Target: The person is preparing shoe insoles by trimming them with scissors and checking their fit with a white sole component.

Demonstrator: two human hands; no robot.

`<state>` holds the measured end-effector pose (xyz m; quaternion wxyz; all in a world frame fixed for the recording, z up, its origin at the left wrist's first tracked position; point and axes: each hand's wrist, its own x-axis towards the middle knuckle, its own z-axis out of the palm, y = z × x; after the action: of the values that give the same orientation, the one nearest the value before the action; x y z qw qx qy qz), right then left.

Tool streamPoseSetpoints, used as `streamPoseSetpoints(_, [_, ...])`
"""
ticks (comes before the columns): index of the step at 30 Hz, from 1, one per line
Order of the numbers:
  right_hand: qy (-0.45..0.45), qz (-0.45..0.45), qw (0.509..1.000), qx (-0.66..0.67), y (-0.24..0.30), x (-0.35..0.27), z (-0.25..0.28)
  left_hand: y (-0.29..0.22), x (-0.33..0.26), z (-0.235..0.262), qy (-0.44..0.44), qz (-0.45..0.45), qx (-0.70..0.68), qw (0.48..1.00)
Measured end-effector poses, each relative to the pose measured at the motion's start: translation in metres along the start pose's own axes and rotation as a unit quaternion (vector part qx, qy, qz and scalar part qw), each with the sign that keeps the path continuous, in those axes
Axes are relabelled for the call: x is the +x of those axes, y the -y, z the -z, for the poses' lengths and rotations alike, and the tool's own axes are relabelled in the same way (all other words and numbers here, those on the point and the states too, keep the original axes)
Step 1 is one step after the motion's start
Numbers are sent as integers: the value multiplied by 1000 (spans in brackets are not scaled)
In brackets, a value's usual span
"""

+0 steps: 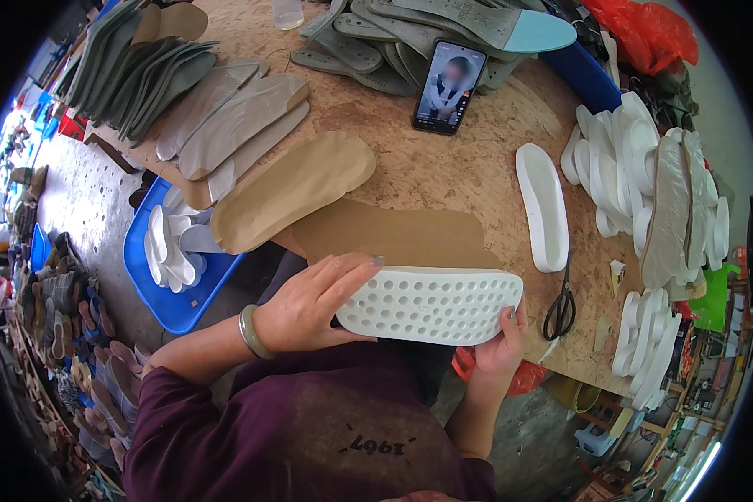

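Level across my body at the table's near edge is a white shoe sole, its side with rows of round hollows facing up. My left hand, with a bangle on the wrist, is closed round the left end of it. My right hand grips the right end, thumb on the hollowed side. Just beyond the sole lies a flat brown sheet, and a tan insole overlaps its left part. Another white sole rests to the right, near black-handled scissors.
Stacked grey-green insoles and wrapped insoles lie at the far left. A phone leans on more grey-green soles at the back. White soles pile up on the right. Below the table's left edge sits a blue tray holding white pieces.
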<state>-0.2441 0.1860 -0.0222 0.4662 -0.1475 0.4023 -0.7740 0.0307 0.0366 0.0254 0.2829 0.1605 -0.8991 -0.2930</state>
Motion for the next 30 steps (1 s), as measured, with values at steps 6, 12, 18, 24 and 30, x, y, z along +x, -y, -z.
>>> streamPoseSetpoints(6, [7, -5, 1000, -26, 7, -8, -6, 4, -8, -4, -38, -28, -20, 999])
streamPoseSetpoints(12, [40, 121, 925, -357, 23, -17, -11, 9, -11, -1, -40, -37, -51, 997])
streamPoseSetpoints(18, [261, 239, 500, -790, 60, -31, -62, 11, -15, 0, -26, -59, -39, 997])
streamPoseSetpoints(24, [274, 238, 503, -784, 52, -25, -70, 11, -24, 0, -57, -77, -24, 995])
streamPoseSetpoints(30, [300, 220, 498, -784, 38, -28, -83, 18, -26, -3, -65, -86, -35, 993])
